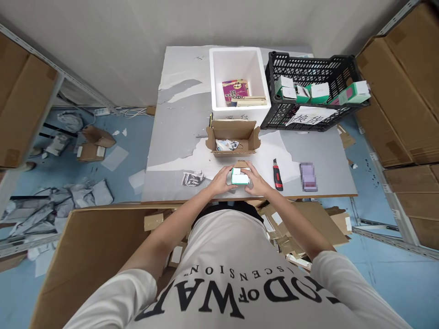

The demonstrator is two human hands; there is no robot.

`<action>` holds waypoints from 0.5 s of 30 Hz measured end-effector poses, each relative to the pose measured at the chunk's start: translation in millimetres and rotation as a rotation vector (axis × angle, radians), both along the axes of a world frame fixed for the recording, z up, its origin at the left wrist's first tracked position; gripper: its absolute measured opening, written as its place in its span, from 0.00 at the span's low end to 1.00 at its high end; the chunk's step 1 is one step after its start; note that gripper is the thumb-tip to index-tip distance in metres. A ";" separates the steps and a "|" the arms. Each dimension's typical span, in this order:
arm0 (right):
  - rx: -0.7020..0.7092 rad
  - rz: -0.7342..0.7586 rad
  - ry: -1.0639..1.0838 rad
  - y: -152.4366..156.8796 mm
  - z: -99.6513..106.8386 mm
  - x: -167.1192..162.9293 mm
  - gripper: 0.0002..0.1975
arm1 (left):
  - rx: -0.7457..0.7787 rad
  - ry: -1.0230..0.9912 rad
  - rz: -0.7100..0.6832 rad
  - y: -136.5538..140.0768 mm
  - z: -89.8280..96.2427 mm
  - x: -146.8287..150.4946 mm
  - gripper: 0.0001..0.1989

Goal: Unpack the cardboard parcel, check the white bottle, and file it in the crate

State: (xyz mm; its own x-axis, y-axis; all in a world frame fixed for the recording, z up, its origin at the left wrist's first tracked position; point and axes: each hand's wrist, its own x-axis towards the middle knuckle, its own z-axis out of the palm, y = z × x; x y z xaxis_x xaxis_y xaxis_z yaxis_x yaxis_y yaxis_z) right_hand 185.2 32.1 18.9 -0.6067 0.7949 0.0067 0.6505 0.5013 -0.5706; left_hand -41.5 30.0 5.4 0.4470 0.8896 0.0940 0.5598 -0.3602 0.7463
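A small white and green box (240, 178) is held between my two hands near the table's front edge. My left hand (221, 181) grips its left side, and my right hand (255, 181) has its fingers round the right side. Just beyond them stands an open brown cardboard box (233, 130) with a crumpled white and blue packet (227, 145) inside. To the left of my left hand lies a crumpled dark and grey wrapper (192, 178). On the other side, a red and black utility knife (277, 175) rests beside my right hand.
A white foam box (214, 87) holding several booklets stands at the back. Right of it, a black plastic crate (310, 64) contains several green and white boxes. A pixelated purple object (309, 177) lies at the right. Below the table's left side is a large open carton (103, 237).
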 end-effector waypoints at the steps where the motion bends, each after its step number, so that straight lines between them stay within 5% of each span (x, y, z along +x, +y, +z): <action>1: 0.021 0.000 -0.005 -1.3 3.5 2.6 0.33 | 0.019 0.017 -0.007 -0.3 3.0 0.4 0.44; 7: 0.191 -0.060 -0.066 -12.9 10.7 10.7 0.14 | 0.261 0.135 -0.142 -0.4 27.5 -0.1 0.37; 12: 0.457 0.077 -0.079 -21.9 0.8 7.1 0.16 | 0.408 0.322 -0.427 15.8 43.2 0.5 0.24; 15: 0.512 0.216 -0.148 -14.0 11.5 6.3 0.15 | 0.494 0.392 -0.552 27.3 44.0 1.7 0.15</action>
